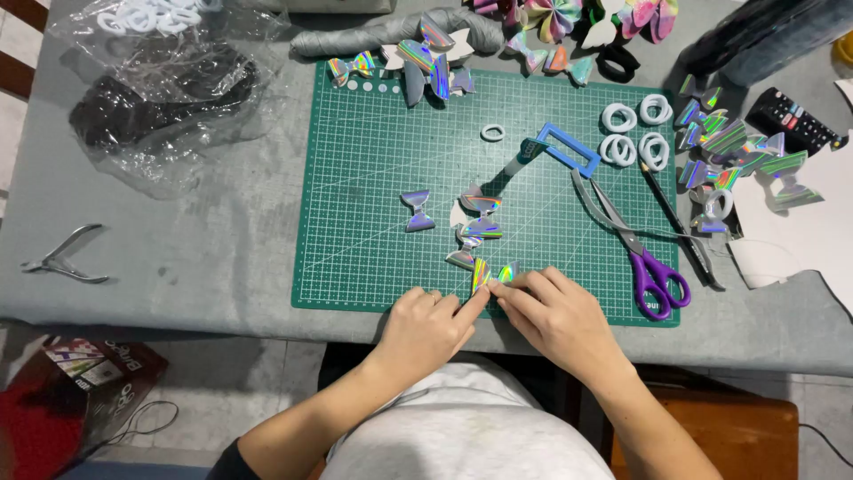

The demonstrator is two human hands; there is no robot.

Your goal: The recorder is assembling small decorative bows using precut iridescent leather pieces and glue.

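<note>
Both hands meet at the near edge of a green cutting mat (373,169). My left hand (426,327) and my right hand (555,316) pinch a small shiny holographic bow piece (490,274) between their fingertips, folding it upright on the mat. Just beyond it lie other holographic bow shapes: one (418,211) to the left, one (482,213) in the middle and a smaller one (465,253) nearest my fingers.
Purple-handled scissors (635,249), a pencil (675,218) and a glue gun with a blue stand (555,149) lie at the right. White hair rings (635,133), more holographic pieces (733,151), a remote (795,120), clear plastic bags (151,89) and metal nippers (64,258) surround the mat.
</note>
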